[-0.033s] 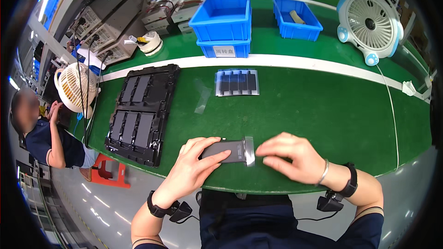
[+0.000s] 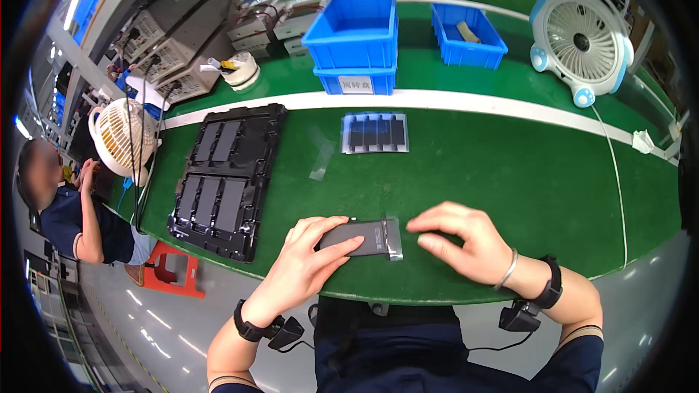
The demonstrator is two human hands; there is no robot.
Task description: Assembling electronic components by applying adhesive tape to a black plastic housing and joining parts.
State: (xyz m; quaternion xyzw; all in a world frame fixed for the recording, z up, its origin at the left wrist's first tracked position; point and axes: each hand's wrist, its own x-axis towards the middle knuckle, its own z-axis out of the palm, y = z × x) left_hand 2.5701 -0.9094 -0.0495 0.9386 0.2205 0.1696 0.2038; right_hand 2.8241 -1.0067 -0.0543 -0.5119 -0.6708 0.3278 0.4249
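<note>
We see the flat dark cell (image 2: 362,236) lying at the green table's (image 2: 510,175) near edge, long axis running nine to three. Our left hand (image 2: 309,262) presses fingers down on it; our right hand (image 2: 459,244), at its three o'clock end, seems just touching, fingers curled together.

Both forearms are bare, dark navy short sleeves with a light trim band just showing at the bottom edge. Left hand (image 2: 302,269) has a black wrist strap with a small black box clipped on and a thin cable trailing off — right hand (image 2: 466,247) wears the same rig, plus a slim silver bangle.
</note>
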